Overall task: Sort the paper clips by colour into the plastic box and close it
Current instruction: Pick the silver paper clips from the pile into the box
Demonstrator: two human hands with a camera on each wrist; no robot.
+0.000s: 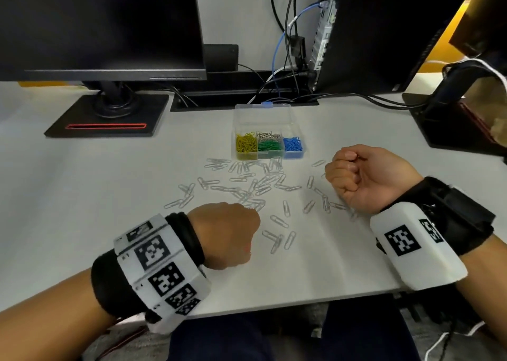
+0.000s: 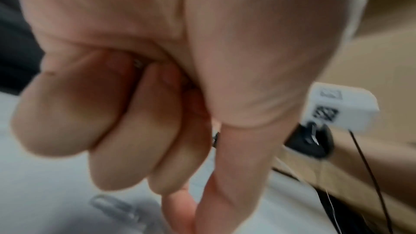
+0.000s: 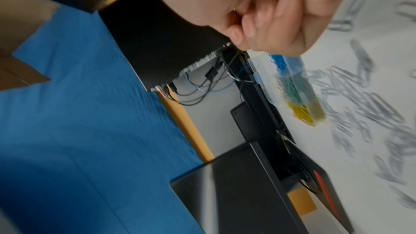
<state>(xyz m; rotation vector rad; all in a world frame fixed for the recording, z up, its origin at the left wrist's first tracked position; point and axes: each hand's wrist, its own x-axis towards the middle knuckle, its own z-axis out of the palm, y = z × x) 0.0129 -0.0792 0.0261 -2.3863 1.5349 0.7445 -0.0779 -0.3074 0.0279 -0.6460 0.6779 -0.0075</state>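
The clear plastic box (image 1: 262,117) stands open at the middle of the desk, lid tipped back. Its compartments hold yellow clips (image 1: 246,142), green clips (image 1: 270,145), blue clips (image 1: 293,144) and a few silver ones (image 1: 269,135). Many loose silver paper clips (image 1: 263,183) lie scattered in front of it. My left hand (image 1: 248,218) is low over the near clips, three fingers curled on a glint of metal, thumb and index finger (image 2: 180,207) pointing down beside a clip (image 2: 112,205). My right hand (image 1: 343,174) is a raised fist right of the pile, with metal glints between its fingers (image 3: 258,15).
A monitor on a black stand (image 1: 109,113) fills the back left. A PC tower (image 1: 370,31) with hanging cables (image 1: 288,58) stands behind the box. Another black base (image 1: 452,119) sits at the right. The desk's front edge (image 1: 274,307) runs just behind my wrists.
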